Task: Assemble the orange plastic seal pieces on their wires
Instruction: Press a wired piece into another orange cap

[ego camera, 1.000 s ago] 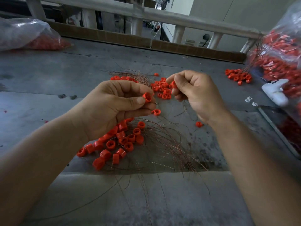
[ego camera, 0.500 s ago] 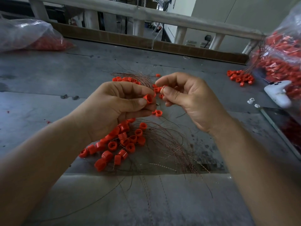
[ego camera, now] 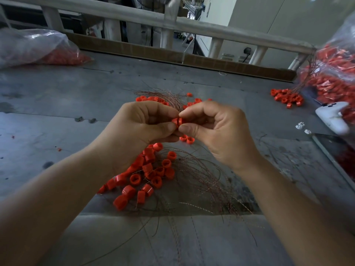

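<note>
My left hand (ego camera: 138, 129) and my right hand (ego camera: 217, 129) meet fingertip to fingertip above the grey table (ego camera: 57, 104). Between them sit two orange seal pieces (ego camera: 177, 121), pressed together face to face. Each hand pinches one piece with thumb and forefinger. Below the hands lies a heap of orange seal pieces (ego camera: 146, 173) tangled with thin copper-coloured wires (ego camera: 201, 181). More loose orange pieces (ego camera: 194, 101) and a bundle of wires (ego camera: 165, 96) lie just beyond the hands.
A clear bag of orange parts (ego camera: 36, 48) lies at the back left. A fuller bag (ego camera: 334, 73) stands at the right, with a small orange pile (ego camera: 286, 96) and a white controller (ego camera: 332, 118) beside it. A dark tablet (ego camera: 338, 156) lies at the right edge. A railing (ego camera: 172, 22) borders the far side.
My right hand has come leftwards with its orange piece and brought it against the piece held in my left hand. The left hand has stayed almost where it was.
</note>
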Tool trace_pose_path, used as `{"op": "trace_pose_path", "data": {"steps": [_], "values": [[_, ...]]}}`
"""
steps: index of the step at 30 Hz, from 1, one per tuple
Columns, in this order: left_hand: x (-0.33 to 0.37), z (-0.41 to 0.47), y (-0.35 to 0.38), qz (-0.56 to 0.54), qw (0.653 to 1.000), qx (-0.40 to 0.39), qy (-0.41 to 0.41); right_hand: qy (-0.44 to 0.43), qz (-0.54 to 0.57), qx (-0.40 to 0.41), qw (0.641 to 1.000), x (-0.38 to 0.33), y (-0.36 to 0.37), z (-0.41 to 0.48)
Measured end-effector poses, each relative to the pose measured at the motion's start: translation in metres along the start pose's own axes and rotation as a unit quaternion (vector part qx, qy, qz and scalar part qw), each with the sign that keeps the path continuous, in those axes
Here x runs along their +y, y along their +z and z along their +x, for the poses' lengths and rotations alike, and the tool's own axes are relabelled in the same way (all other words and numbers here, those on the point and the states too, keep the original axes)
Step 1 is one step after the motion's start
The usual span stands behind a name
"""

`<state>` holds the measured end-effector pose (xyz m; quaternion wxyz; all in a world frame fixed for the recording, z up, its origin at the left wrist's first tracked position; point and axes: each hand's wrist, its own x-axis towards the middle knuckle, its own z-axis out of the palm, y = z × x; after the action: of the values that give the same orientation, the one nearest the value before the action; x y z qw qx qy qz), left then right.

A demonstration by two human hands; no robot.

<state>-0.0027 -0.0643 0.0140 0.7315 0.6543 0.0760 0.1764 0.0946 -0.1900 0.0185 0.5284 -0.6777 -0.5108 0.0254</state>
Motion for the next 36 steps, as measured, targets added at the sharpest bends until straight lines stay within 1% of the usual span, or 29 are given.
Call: {"op": "trace_pose_path", "data": {"steps": [4,12,24,30,36], "values": [[-0.0015,0.0002,-0.0016,0.032,0.999,0.007,0.011,0.002,-0.008,0.004,1.000,0.0006,0.0012,-0.0014],[-0.0024,0.0008,-0.0021,0.045,0.999,0.015,0.009,-0.009,-0.028,0.013,0.999,0.0025,0.0002,-0.0013],[0.0016,-0.0017,-0.0026,0.019,1.000,-0.007,-0.008,-0.029,-0.045,0.018,0.998,0.0012,-0.0003,-0.0016],[0.0025,-0.0023,-0.0030,0.010,0.999,-0.031,-0.026,-0.031,-0.059,0.013,0.998,-0.0010,-0.0024,-0.0013],[0.0006,-0.0035,0.0005,0.023,1.000,-0.014,-0.015,-0.025,-0.067,0.012,0.997,-0.0004,-0.0021,-0.0032]]}}
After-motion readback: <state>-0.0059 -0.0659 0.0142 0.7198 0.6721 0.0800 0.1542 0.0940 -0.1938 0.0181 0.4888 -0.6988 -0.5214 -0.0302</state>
